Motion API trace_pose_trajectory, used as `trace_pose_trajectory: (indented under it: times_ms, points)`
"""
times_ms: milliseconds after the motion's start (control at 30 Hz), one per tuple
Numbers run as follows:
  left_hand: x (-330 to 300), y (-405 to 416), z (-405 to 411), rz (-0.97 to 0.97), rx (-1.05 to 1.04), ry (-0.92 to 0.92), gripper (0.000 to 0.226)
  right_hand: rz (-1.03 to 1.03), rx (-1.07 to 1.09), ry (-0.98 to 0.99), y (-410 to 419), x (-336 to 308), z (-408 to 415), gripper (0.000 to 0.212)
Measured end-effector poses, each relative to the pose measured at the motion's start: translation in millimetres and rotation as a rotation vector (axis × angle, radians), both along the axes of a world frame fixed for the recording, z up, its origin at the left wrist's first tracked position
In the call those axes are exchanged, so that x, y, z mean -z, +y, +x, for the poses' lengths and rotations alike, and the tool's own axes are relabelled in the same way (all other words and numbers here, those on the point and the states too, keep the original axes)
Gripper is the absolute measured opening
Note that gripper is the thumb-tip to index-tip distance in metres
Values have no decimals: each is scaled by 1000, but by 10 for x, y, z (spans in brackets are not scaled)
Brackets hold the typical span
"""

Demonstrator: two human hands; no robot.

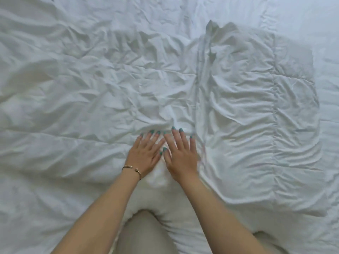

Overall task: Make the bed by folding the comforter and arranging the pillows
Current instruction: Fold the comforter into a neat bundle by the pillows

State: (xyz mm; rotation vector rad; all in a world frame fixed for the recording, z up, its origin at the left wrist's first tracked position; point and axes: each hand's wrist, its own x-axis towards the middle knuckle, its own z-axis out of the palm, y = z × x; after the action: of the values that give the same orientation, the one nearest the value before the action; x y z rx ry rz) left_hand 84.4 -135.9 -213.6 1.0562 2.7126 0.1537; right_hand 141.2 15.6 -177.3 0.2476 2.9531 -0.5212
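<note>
A white, heavily creased comforter [102,85] covers almost the whole view. On the right a part of it is folded over into a thicker layer [256,125] with a raised corner at the top. My left hand [145,153], with a gold bracelet on the wrist, lies flat on the fabric with fingers straight and spread. My right hand [180,153] lies flat right beside it, fingers straight, close to the left edge of the folded layer. Neither hand grips anything. No pillow is in view.
My knees in light trousers [145,233] press into the comforter at the bottom edge. Bare white sheet [326,43] shows along the right side beyond the folded layer.
</note>
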Motion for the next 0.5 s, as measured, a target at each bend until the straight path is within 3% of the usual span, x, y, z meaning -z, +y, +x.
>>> trace_pose_trajectory:
  times_ms: [133, 300, 500]
  points:
    - [399, -941, -731, -12, -4, 215, 62, 134, 81, -216, -314, 627, -641, 60]
    - [938, -953, -913, 61, -44, 264, 69, 257, 36, -108, -261, 1204, -805, 60]
    - [1248, -904, -984, 115, -55, 295, 64, 222, 35, -67, -229, 1400, -901, 56]
